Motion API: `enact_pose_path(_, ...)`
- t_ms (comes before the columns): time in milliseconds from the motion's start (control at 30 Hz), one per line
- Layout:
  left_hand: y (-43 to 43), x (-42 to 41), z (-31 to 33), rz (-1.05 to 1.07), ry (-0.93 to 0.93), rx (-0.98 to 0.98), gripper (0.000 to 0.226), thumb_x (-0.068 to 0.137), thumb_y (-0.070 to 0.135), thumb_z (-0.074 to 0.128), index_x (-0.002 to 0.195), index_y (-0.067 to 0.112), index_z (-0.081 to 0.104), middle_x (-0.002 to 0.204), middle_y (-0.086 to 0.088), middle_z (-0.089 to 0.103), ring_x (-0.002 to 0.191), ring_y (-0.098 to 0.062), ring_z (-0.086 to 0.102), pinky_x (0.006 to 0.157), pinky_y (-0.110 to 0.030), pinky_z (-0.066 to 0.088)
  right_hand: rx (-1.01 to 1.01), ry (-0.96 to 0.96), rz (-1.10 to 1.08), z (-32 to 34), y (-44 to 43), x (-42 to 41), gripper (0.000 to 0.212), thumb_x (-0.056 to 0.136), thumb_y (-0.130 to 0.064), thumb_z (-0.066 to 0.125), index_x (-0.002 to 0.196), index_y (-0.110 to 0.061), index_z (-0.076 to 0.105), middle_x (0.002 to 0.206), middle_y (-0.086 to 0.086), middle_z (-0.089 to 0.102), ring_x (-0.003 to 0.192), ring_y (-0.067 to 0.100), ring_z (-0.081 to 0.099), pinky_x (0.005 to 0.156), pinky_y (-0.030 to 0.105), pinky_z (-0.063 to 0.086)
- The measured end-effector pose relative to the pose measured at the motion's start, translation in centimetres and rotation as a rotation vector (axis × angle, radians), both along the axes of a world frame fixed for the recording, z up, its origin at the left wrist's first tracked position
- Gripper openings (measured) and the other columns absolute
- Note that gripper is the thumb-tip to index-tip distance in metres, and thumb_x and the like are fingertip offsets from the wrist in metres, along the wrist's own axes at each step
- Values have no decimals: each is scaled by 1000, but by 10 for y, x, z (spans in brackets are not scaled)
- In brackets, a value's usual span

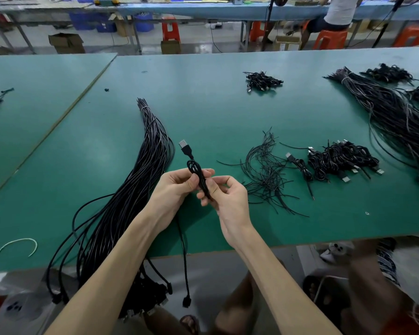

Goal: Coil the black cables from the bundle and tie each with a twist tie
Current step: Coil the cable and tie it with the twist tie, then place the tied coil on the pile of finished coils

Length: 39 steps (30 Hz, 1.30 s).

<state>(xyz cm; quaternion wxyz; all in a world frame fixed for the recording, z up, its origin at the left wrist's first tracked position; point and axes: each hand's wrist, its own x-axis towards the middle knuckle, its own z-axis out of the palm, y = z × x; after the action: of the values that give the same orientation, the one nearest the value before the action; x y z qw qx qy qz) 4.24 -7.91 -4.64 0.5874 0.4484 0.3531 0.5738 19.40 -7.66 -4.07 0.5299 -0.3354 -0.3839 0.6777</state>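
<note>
Both hands [198,187] on cable [198,176], near table edge [300,243]

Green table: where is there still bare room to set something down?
The green table is bare left of the long cable bundle, and between that bundle and the far small pile. It is crowded on the right: twist ties, coiled cables, second bundle.
</note>
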Motion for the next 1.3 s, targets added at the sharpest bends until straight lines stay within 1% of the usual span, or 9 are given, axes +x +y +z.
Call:
enact_pose_path(133,3,-1,-2,57,-17,-36,38,86,31,82,107,0,76,112,-18,72,69,-18,56,64,-29,53,49,-41,-39,-2,0,-5,26,101,-15,65,108,9,60,89,18,74,74,24,72,68,30,60)
enact_pose_path(233,3,0,-2,124,5,-56,34,77,36,90,87,6,77,121,-19,72,74,-23,63,61,-32,54,121,-145,-32,-4,-1,-7,22,96,-15,73,103,3,64,87,12,75,76,22,72,70,29,59)
enact_pose_path(433,-2,0,2,135,8,-76,23,81,21,83,73,5,68,106,-16,74,58,-21,56,50,-33,52,110,-155,33,-3,-2,-5,11,98,-6,68,95,4,67,78,10,75,63,21,69,59,30,58)
enact_pose_path(567,-5,4,6,119,-25,-76,38,88,18,72,96,-16,59,71,-16,61,48,-23,48,46,-33,48,106,-164,48,-1,-3,-4,12,100,-10,66,92,0,67,77,11,74,60,21,68,56,29,57)
enact_pose_path(633,-4,5,6,101,-32,-82,45,90,20,73,107,-19,56,61,-12,50,47,-23,46,47,-34,48,105,-165,45,-1,-4,-5,15,101,-13,65,91,-2,67,74,9,73,59,21,66,54,28,55)
enact_pose_path(733,-4,6,8,77,-6,-76,54,90,25,79,111,-18,56,62,-10,47,50,-24,45,49,-35,48,111,-178,31,-2,-4,-6,20,103,-19,62,92,-3,66,73,7,72,59,21,65,53,28,53)
enact_pose_path(933,-5,7,7,132,-8,-65,37,93,15,73,109,-16,62,62,-15,53,47,-28,49,49,-37,49,120,-222,38,-5,-3,-5,21,104,-19,61,94,-1,64,72,6,70,59,19,64,52,28,52)
enact_pose_path(1067,-5,7,8,149,0,-67,26,91,16,74,98,-8,69,71,-20,56,47,-27,49,48,-37,50,128,-240,36,-4,-3,-6,21,104,-19,61,94,-1,64,72,5,70,59,20,64,52,29,53)
enact_pose_path(1300,-3,9,6,123,86,-49,41,94,32,77,113,-3,70,67,-14,52,55,-28,49,55,-39,51,133,-290,-27,-5,-1,-7,27,105,-29,61,96,-4,64,72,2,70,60,16,64,54,27,52)
